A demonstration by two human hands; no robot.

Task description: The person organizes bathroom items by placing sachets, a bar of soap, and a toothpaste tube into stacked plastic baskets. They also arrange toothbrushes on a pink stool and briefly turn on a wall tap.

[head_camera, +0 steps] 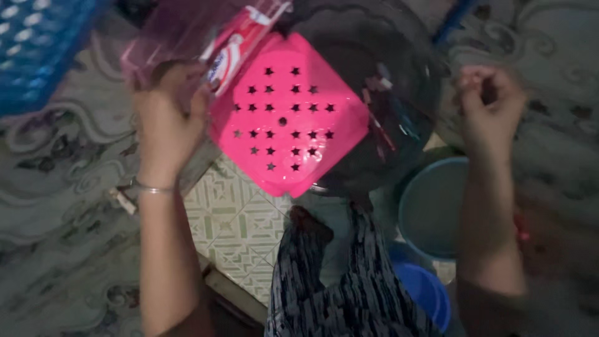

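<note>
Dim light, frame blurred. My left hand (167,118) grips a clear bag (163,39) holding a red-and-white tube (238,45), raised at upper left, overlapping a pink star-holed lid (288,118). The lid lies tilted across a dark basin (399,81). My right hand (490,103) is curled; I cannot tell if it holds anything. Floor: patterned mat (56,187) both sides, green-patterned tile (234,221) between. Blue crate (37,43) top left; teal bowl (430,209) and blue bowl (427,290) lower right.
</note>
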